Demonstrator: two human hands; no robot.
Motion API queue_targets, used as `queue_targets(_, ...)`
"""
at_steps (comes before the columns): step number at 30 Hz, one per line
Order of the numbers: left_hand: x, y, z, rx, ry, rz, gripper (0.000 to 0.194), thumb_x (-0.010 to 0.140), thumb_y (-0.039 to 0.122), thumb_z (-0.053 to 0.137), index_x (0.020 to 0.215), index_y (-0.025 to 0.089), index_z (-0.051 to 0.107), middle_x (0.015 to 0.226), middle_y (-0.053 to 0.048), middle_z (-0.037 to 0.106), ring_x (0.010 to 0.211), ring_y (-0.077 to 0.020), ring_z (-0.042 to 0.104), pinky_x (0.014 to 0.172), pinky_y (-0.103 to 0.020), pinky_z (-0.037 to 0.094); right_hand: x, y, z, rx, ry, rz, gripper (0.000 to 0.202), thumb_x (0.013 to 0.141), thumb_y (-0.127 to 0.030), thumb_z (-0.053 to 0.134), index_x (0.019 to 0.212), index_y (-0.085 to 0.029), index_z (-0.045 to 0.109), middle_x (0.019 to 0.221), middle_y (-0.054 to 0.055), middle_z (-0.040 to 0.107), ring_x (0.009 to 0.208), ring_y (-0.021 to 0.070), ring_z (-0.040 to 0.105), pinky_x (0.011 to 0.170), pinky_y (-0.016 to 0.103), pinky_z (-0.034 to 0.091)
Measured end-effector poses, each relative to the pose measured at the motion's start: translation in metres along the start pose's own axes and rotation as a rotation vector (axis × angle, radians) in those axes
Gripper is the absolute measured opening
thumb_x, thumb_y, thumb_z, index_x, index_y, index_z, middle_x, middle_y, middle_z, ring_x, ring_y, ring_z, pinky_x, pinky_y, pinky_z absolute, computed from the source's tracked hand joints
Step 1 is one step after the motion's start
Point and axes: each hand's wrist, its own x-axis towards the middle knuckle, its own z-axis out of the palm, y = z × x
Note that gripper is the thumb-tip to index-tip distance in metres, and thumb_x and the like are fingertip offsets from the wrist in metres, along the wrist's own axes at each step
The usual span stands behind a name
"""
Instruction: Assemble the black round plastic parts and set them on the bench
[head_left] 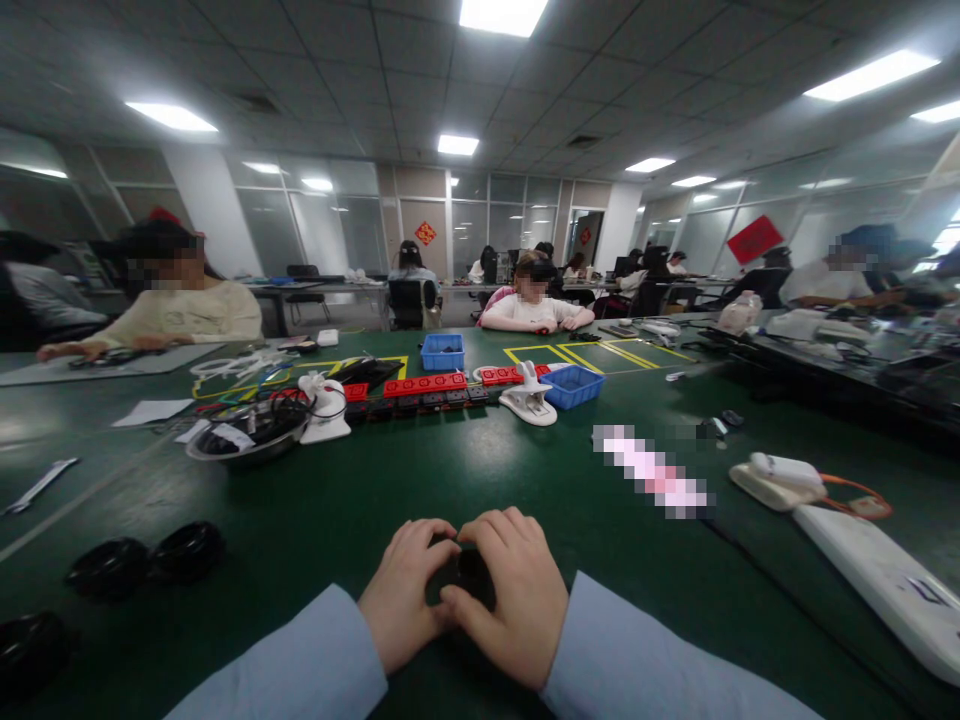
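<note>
Both hands rest close together on the green table at the lower middle of the head view. My left hand (409,590) has its fingers curved inward, and my right hand (514,595) mirrors it, with the fingertips nearly meeting. Between them is a dark round thing (472,570), mostly hidden by the fingers and too dark to name. Black coiled rings (187,550) lie to the left of my left hand. A blurred lit patch (652,472) lies beyond my right hand, with a black cable running from it.
A metal bowl (259,450) of cables, red socket strips (426,384), a white clip stand (529,398) and a blue tray (572,386) stand farther back. A wrench (41,487) lies left, a white power strip (885,590) right. People sit around other tables.
</note>
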Motion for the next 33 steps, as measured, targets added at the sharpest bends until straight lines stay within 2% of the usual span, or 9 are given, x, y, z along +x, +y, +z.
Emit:
queue_targets(3,0.0,0.001,0.0,0.013,0.015,0.002,0.024,0.062,0.019,0.058,0.087,0.021,0.059,0.101,-0.004,0.052,0.099,-0.0242,0.045,0.096,-0.044,0.027,0.002,0.003,0.003,-0.104,-0.053,0.038,0.03,0.066,-0.039,0.064,0.087,-0.02,0.053,0.083,0.0,0.052,0.08,0.0177,0.041,0.07,0.032,0.028)
queue_targets(6,-0.002,0.002,0.0,0.019,0.034,0.006,0.028,0.062,0.02,0.059,0.09,0.022,0.058,0.101,-0.005,0.052,0.1,-0.0245,0.045,0.097,-0.045,0.025,0.003,0.006,0.003,-0.135,-0.097,0.017,0.018,0.071,-0.032,0.061,0.083,-0.021,0.054,0.083,0.001,0.052,0.081,0.0176,0.041,0.071,0.032,0.028)
queue_targets(9,-0.002,0.003,0.0,0.02,0.034,0.005,0.028,0.061,0.019,0.059,0.09,0.022,0.058,0.103,-0.005,0.052,0.101,-0.0247,0.045,0.098,-0.046,0.023,0.003,0.006,0.001,-0.093,-0.121,-0.012,0.015,0.072,-0.025,0.059,0.086,-0.021,0.055,0.085,0.001,0.053,0.082,0.0178,0.041,0.07,0.032,0.028)
queue_targets(17,-0.001,0.003,0.001,0.012,0.042,-0.008,0.029,0.06,0.015,0.058,0.088,0.022,0.059,0.1,-0.004,0.053,0.099,-0.0233,0.046,0.097,-0.044,0.025,0.002,0.007,0.003,0.075,-0.133,-0.097,0.028,0.068,-0.007,0.049,0.09,-0.023,0.057,0.09,0.0,0.058,0.081,0.0162,0.043,0.069,0.031,0.029)
queue_targets(21,-0.001,0.001,0.001,-0.003,0.035,-0.012,0.024,0.06,0.017,0.061,0.084,0.02,0.06,0.098,-0.004,0.052,0.098,-0.0229,0.046,0.096,-0.043,0.026,0.004,0.008,0.005,0.132,-0.117,-0.099,0.03,0.061,-0.003,0.048,0.082,-0.021,0.06,0.09,-0.002,0.061,0.078,0.0159,0.043,0.069,0.031,0.03)
queue_targets(25,0.0,-0.001,0.003,-0.005,0.041,-0.019,0.028,0.059,0.021,0.065,0.087,0.021,0.061,0.098,-0.004,0.052,0.098,-0.0241,0.046,0.095,-0.044,0.028,0.004,0.01,0.007,0.154,-0.134,-0.118,0.027,0.057,0.001,0.046,0.063,-0.021,0.061,0.09,-0.005,0.063,0.079,0.015,0.043,0.07,0.031,0.03)
queue_targets(30,0.001,-0.003,0.004,-0.008,0.034,-0.018,0.028,0.058,0.027,0.07,0.084,0.021,0.062,0.099,-0.004,0.052,0.098,-0.025,0.046,0.094,-0.045,0.029,0.004,0.013,0.008,0.121,-0.152,-0.149,0.027,0.061,0.004,0.046,0.05,-0.018,0.057,0.087,-0.008,0.065,0.076,0.0135,0.042,0.068,0.03,0.03)
queue_targets(33,0.001,-0.004,0.004,-0.014,0.036,-0.013,0.033,0.059,0.034,0.07,0.089,0.022,0.062,0.099,-0.004,0.052,0.097,-0.025,0.046,0.09,-0.043,0.033,0.004,0.013,0.005,0.088,-0.132,-0.206,0.032,0.067,0.004,0.046,0.056,-0.022,0.062,0.088,-0.009,0.066,0.075,0.0139,0.041,0.068,0.031,0.029)
